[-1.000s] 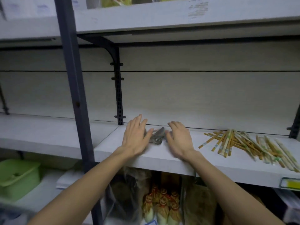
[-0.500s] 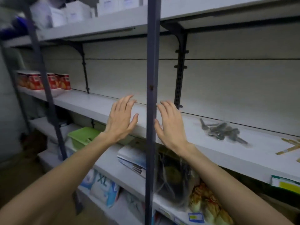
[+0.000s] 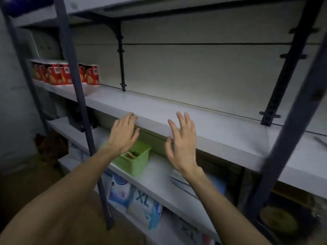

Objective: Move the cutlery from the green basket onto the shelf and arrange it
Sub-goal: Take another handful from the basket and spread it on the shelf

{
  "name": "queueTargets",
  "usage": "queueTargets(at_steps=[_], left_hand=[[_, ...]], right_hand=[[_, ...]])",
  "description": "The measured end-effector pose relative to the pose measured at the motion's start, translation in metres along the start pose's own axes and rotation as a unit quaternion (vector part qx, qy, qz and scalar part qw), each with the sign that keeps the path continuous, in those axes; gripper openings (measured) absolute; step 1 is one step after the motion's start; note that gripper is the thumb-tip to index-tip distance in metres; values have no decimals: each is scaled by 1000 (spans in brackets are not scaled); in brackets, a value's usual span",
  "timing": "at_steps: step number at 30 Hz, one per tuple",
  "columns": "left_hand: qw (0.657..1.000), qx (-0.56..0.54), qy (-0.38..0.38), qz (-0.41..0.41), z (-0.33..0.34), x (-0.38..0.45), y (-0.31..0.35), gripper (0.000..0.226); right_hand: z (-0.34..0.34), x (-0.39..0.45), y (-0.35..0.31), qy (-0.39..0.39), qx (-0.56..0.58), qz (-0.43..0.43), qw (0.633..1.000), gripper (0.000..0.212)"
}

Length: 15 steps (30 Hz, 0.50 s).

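The green basket (image 3: 134, 163) stands on the lower shelf, below and between my hands, with a few wooden-coloured pieces (image 3: 130, 155) showing inside. My left hand (image 3: 123, 132) hovers open just above the basket's near-left corner, fingers straight, holding nothing. My right hand (image 3: 182, 144) is open too, fingers spread, in front of the white middle shelf (image 3: 221, 131). At the far right edge a blurred piece of metal cutlery (image 3: 320, 141) lies on that shelf.
Dark metal uprights stand at left (image 3: 79, 103) and right (image 3: 290, 138). Red cartons (image 3: 65, 74) line the middle shelf at far left. Packs marked XL (image 3: 141, 204) sit under the basket's shelf, and flat paper packs (image 3: 184, 183) lie right of the basket.
The view has swung left and down. Both hands left the spoons on the shelf and moved empty toward the green basket, which is now close below them.
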<state>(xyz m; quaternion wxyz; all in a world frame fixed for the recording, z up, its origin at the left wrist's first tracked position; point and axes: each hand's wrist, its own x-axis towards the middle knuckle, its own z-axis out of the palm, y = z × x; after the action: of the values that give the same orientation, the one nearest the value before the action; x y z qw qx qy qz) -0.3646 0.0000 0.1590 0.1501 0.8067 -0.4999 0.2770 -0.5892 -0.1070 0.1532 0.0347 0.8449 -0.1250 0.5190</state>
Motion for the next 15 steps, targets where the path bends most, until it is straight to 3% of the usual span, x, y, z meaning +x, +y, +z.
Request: queueTargets(at_steps=[5, 9, 15], left_hand=[[1000, 6, -24, 9, 33, 4, -64, 42], [996, 7, -85, -19, 68, 0, -115, 45], [961, -35, -273, -18, 149, 9, -181, 62]], right_hand=[[112, 26, -30, -158, 22, -27, 987, 50], [190, 15, -42, -262, 39, -29, 964, 52], [313, -3, -28, -381, 69, 76, 919, 59]])
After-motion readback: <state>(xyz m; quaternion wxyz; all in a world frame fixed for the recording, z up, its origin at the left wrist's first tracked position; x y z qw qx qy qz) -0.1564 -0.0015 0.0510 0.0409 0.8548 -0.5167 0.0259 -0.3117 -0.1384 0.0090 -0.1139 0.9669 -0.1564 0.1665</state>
